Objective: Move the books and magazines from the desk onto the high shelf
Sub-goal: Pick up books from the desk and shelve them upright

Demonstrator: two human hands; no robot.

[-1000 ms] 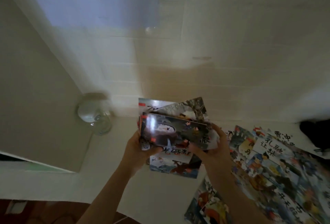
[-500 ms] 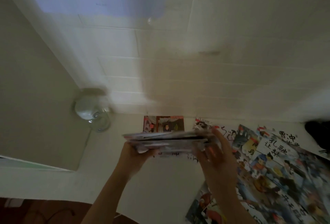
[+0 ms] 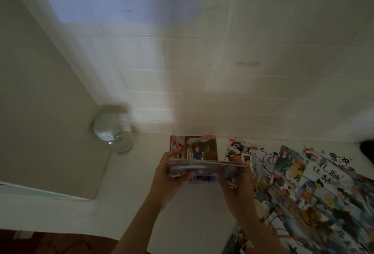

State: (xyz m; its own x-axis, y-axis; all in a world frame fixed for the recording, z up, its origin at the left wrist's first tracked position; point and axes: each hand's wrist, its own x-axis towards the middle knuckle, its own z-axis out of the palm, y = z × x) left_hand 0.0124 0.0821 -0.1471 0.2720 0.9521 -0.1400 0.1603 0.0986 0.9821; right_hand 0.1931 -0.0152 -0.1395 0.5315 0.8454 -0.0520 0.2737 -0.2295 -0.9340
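1. The left hand (image 3: 169, 174) and right hand (image 3: 235, 181) grip a thin, glossy stack of booklets (image 3: 206, 167) edge-on above the white bench (image 3: 125, 193).
2. More illustrated booklets (image 3: 315, 183) lie fanned flat toward the bench's right edge.
3. A rounded glass jar (image 3: 113, 132) stands at the back-left corner.

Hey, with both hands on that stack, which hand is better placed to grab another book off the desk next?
Right. The right hand holds the thin stack of glossy picture books at the end nearest the colourful picture books spread on the white desk; the left hand grips the far end, away from them.
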